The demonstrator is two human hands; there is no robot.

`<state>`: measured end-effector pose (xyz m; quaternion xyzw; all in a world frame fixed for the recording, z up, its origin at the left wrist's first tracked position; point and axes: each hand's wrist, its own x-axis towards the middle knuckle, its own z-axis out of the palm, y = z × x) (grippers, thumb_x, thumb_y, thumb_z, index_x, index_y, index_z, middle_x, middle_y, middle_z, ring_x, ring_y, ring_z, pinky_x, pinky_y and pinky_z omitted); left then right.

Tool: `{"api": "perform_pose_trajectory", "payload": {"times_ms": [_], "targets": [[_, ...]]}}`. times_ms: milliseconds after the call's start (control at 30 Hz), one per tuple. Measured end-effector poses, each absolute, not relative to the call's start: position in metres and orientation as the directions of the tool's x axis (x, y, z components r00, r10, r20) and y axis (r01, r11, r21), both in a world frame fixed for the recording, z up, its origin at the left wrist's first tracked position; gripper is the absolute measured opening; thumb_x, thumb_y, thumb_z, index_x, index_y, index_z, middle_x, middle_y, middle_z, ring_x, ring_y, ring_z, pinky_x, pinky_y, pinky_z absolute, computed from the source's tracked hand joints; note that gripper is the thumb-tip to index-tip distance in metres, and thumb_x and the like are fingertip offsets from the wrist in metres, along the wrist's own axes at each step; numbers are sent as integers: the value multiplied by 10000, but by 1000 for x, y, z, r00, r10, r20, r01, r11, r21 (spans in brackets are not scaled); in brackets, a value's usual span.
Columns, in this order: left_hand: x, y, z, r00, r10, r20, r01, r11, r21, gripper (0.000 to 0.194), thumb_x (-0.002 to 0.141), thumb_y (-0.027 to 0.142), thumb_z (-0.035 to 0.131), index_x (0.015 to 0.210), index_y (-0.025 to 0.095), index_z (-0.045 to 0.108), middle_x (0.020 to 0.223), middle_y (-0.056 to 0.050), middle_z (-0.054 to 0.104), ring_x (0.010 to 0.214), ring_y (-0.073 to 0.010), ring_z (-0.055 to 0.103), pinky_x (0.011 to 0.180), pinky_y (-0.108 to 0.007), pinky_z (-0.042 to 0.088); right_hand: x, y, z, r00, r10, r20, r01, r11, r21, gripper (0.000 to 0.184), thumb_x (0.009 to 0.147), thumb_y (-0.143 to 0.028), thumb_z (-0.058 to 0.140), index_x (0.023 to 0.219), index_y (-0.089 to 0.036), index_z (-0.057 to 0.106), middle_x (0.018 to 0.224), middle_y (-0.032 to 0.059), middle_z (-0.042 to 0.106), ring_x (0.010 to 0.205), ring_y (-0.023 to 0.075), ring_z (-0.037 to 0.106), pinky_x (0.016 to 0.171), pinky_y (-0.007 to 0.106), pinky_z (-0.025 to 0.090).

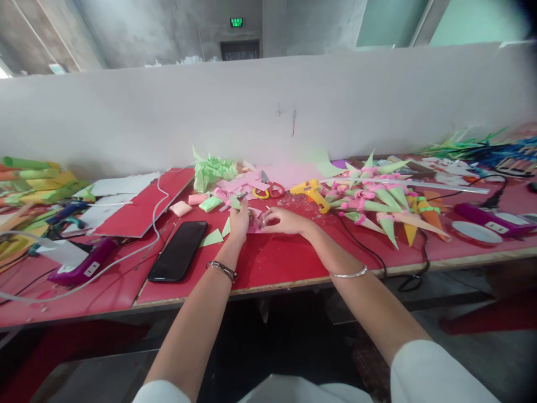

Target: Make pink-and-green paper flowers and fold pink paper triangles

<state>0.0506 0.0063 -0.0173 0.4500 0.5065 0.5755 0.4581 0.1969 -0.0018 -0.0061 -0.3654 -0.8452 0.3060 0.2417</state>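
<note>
Head view. Left hand (pixel 239 221) and right hand (pixel 282 220): both pressed flat-fingered on a small pink paper piece (pixel 255 224) at mid-table (pixel 268 268), short of the front edge; how firmly either pinches it cannot be told. Paper: likely light, soft, easily creased; best held by its edges. Adjacent: black phone (pixel 178 251) left; scissors (pixel 268 191) behind; yellow glue gun (pixel 312 193) and its cord right; paper cones (pixel 377 207) crowding the right side.
</note>
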Motion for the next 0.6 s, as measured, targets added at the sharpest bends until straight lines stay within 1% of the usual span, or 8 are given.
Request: {"api": "perform_pose_trajectory", "payload": {"times_ms": [67, 133, 200, 267, 333, 400, 500, 600], "targets": [[51, 8, -19, -171, 983, 69, -60, -80, 995, 359, 730, 512, 463, 571, 191, 446, 393, 27, 465, 338, -102, 455, 373, -213, 355, 197, -2, -8, -630, 755, 182, 478, 562, -675, 217, 677, -368, 626, 764, -174, 672, 946, 55, 609, 956, 177, 517, 911, 298, 338], [51, 9, -22, -172, 981, 87, -46, -96, 994, 371, 716, 522, 475, 556, 189, 446, 393, 22, 471, 338, -107, 459, 370, -215, 352, 199, -2, -9, -635, 755, 162, 495, 559, -666, 207, 671, -365, 635, 772, -189, 675, 1008, 55, 583, 997, 180, 502, 930, 295, 326], [50, 12, -24, -182, 978, 101, -31, -108, 994, 385, 708, 531, 477, 538, 186, 447, 398, 16, 482, 344, -108, 466, 373, -214, 355, 200, -2, -12, -606, 784, 138, 535, 529, -659, 244, 629, -377, 670, 803, -206, 679, 1146, 68, 508, 1097, 226, 441, 968, 335, 288], [49, 14, -27, -203, 973, 110, -16, -116, 993, 399, 709, 536, 469, 524, 183, 452, 412, 5, 501, 365, -110, 486, 390, -214, 372, 200, -2, -14, -550, 826, 119, 582, 482, -655, 335, 568, -401, 711, 850, -223, 679, 1260, 79, 406, 1186, 300, 340, 995, 406, 235], [49, 15, -28, -225, 967, 116, 1, -119, 993, 411, 715, 538, 455, 514, 179, 461, 431, -7, 521, 397, -117, 514, 417, -216, 395, 198, -1, -17, -508, 854, 116, 602, 448, -661, 383, 534, -406, 732, 871, -232, 679, 1291, 82, 374, 1214, 337, 288, 999, 445, 210], [48, 16, -29, -241, 963, 118, 18, -117, 993, 424, 718, 540, 444, 503, 176, 467, 445, -19, 537, 423, -126, 535, 434, -219, 409, 196, 1, -18, -496, 858, 134, 584, 443, -680, 338, 556, -381, 725, 851, -221, 682, 1246, 85, 432, 1189, 313, 338, 990, 423, 236], [48, 16, -30, -259, 958, 122, 42, -115, 993, 430, 714, 542, 440, 502, 171, 479, 470, -29, 556, 445, -134, 551, 452, -228, 423, 190, 4, -19, -500, 851, 164, 519, 445, -730, 214, 642, -324, 668, 799, -179, 683, 1065, 77, 578, 1030, 230, 501, 922, 348, 337], [49, 16, -30, -273, 953, 128, 62, -116, 991, 429, 714, 542, 434, 514, 167, 496, 492, -31, 569, 467, -141, 565, 482, -241, 440, 188, 6, -19, -474, 863, 176, 459, 413, -787, 216, 726, -311, 577, 817, -140, 672, 923, 64, 644, 890, 181, 569, 831, 301, 401]]}}
